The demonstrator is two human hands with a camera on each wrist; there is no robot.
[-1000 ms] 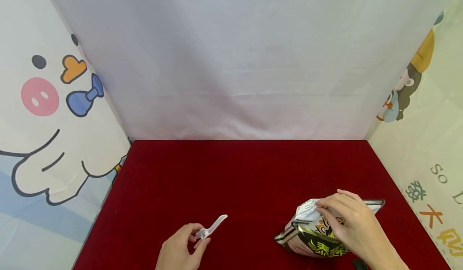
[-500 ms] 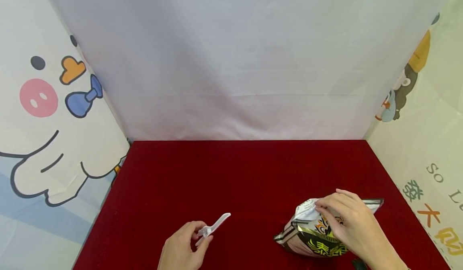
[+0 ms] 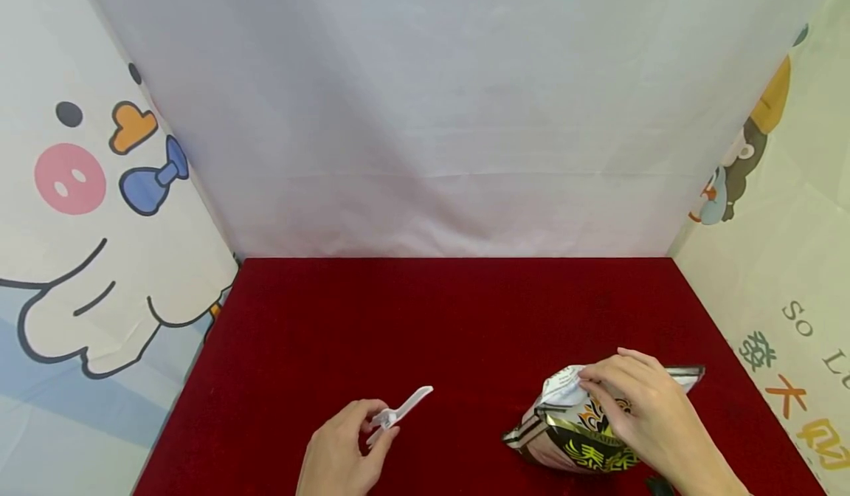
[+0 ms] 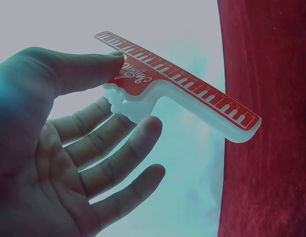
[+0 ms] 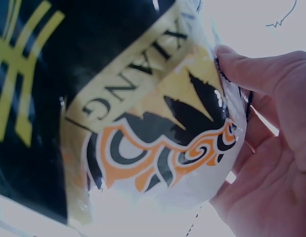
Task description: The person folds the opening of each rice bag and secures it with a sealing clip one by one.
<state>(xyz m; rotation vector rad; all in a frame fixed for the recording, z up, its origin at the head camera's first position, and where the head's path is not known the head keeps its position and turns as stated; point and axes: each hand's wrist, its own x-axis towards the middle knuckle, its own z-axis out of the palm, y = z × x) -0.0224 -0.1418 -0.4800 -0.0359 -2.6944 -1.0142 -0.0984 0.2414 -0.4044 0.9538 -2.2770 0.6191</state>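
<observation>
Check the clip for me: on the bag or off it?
Off. In the head view, the left hand holds the clip, well apart from the bag in the right hand.

The person's left hand [image 3: 345,448] has shifted rightward and slightly farther out over the red table [image 3: 425,319], carrying the white clip [image 3: 413,403] with it. The gap between the clip's raised end and the shiny bag [image 3: 587,452] has narrowed a little since the earlier views.
</observation>
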